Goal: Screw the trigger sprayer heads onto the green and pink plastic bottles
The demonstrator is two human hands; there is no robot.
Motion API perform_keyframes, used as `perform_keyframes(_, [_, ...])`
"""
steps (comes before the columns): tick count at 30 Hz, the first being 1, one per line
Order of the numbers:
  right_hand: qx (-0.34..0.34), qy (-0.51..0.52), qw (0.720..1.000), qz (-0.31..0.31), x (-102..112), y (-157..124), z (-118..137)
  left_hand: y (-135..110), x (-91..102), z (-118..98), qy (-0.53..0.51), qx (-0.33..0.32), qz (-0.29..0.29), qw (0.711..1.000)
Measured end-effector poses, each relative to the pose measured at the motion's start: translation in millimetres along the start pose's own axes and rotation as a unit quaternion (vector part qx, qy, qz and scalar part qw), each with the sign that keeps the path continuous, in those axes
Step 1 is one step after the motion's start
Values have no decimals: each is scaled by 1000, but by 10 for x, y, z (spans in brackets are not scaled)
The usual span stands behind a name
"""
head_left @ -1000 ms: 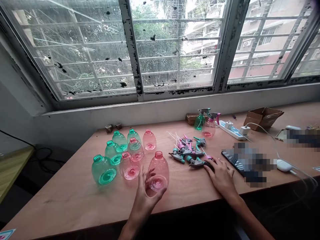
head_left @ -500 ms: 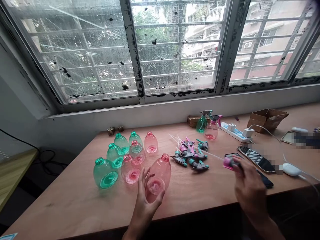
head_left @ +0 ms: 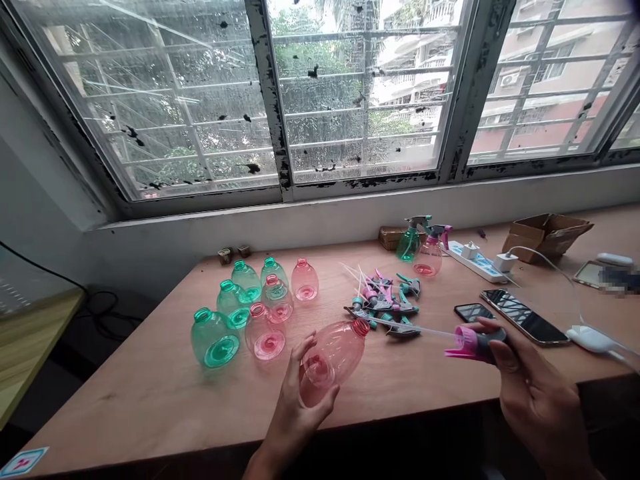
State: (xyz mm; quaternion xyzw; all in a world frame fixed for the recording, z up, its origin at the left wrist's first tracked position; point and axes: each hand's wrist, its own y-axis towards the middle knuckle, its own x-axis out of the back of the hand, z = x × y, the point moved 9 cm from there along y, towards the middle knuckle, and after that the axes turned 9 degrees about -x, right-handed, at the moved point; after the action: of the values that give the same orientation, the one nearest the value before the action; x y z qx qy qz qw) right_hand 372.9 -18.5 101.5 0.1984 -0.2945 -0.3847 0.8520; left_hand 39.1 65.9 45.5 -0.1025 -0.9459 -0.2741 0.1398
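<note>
My left hand [head_left: 295, 407] grips the base of a clear pink bottle [head_left: 336, 353], tilted so its open neck points right. My right hand [head_left: 530, 393] holds a pink and grey spray nozzle [head_left: 475, 341] level, a little above the table. The nozzle's thin clear dip tube [head_left: 415, 327] runs left toward the bottle's neck and ends close to it. Between the hands, farther back, lies a pile of pink and teal spray nozzles [head_left: 385, 300].
Several empty green and pink bottles [head_left: 250, 307] stand left on the wooden table [head_left: 150, 400]. Two finished spray bottles [head_left: 423, 243], a power strip [head_left: 475, 261], a cardboard box [head_left: 547, 230] and two phones [head_left: 515, 315] lie to the right. Windows run behind.
My right hand took a pink nozzle from the pile, drew it right and turned its tube toward the bottle. My left hand lifted and tilted the pink bottle rightward.
</note>
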Motion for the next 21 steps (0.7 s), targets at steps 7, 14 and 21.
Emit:
perform_keyframes(7, [-67,148,957,241,-627,-13,-48,-10,-110,-111,24,-27,65,997])
perform_keyframes(14, [-259,366,815,367,-1413,-238,2,-35,-68,24,-51,40,19,998])
perform_keyframes(21, [-299,384,775,402,-1646,-459,-135,-21,-68,48,-57,76,34,995])
